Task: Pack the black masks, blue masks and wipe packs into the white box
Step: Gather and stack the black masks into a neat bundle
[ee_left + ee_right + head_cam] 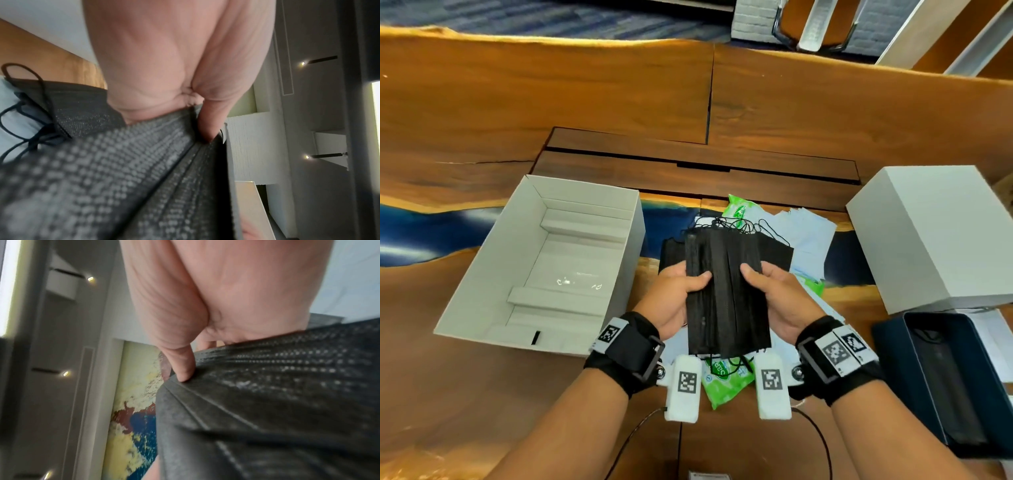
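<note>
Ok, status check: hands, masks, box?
Left hand and right hand both grip the black mask stack, lifted. White box open, nothing packed. Blue masks, wipe packs on table. Path clear.

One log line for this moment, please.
left hand + right hand: grip black masks | white box: no masks inside
</note>
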